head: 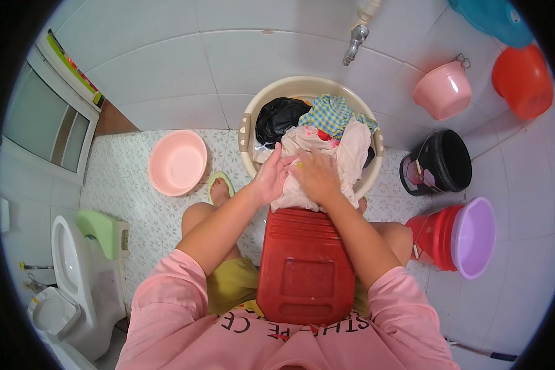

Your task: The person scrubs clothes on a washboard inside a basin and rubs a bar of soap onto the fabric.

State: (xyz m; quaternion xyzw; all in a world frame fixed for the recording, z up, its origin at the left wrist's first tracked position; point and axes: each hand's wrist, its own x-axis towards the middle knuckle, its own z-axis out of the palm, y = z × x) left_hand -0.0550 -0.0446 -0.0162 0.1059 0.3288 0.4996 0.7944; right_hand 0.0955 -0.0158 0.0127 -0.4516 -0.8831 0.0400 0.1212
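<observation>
A large cream plastic basin (305, 82) holds a pale pink cloth garment (354, 145), a blue-and-yellow checked cloth (330, 115) and a black item (280, 121). The pale garment hangs over the basin's near rim onto the top end of a red plastic washboard (307, 273), which leans towards my body between my legs. My left hand (273, 175) is palm up with its fingers apart, at the garment's left side. Over the garment, my right hand (317, 175) is blurred by motion, palm down; whether it grips any cloth is hidden.
A pink basin (178, 163) stands on the tiled floor at left, near a toilet (74, 273) and a green stool (102, 233). At right are a black bucket (437, 162) and a red bucket (439, 236) with a purple basin (476, 238). A metal tap (356, 44) is on the wall.
</observation>
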